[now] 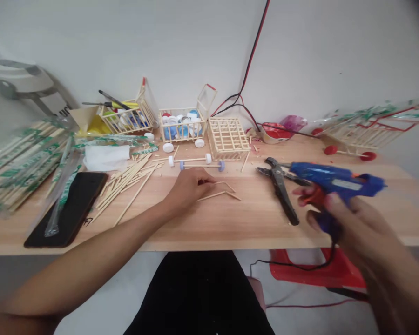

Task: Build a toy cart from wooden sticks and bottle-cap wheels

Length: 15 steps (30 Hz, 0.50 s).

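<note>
Two hands occupied: the left hand (186, 190) pinches a bamboo-stick frame (218, 190) flat on the wooden table (230, 228), steadying it; the right hand (361, 232) grips a blue hot glue gun (335, 182), raised at right, off the tabletop.

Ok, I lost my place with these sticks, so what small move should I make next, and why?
Probably bring the blue glue gun to the thin wooden sticks, since the right hand already grips the gun and the left hand is right at the sticks, on the table.
</note>
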Motion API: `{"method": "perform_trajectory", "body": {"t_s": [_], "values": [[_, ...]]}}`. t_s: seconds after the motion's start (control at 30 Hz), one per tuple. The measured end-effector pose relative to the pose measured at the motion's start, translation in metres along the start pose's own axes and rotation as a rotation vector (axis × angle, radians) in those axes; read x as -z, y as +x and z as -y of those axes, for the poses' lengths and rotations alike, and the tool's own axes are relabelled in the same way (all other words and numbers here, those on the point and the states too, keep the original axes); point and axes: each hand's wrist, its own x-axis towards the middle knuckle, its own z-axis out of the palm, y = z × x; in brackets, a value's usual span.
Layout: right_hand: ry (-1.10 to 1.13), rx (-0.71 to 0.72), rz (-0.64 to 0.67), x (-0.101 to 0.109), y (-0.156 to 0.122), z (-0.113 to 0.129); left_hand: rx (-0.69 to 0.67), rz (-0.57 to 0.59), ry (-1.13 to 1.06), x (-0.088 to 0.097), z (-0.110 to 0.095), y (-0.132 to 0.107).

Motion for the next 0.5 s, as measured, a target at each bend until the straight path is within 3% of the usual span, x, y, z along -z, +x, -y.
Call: {"method": "perform_trajectory", "body": {"t_s": [0.07, 0.13, 0.27, 0.5], "values": [[0.051, -0.059, 0.206, -0.017, -0.005, 0.001, -0.005, 0.001, -0.001, 0.000, 0.000, 0.000], [-0.038, -0.032, 0.272, -0.031, -0.007, 0.002, -0.012, -0.003, -0.006, 0.000, 0.000, -0.001], [-0.198, 0.059, 0.305, -0.047, -0.004, 0.004, 0.004, -0.010, -0.013, 0.000, 0.000, -0.001], [-0.282, 0.016, 0.291, -0.051, -0.003, -0.001, 0.003, -0.009, -0.029, 0.001, -0.002, -0.001]]}}
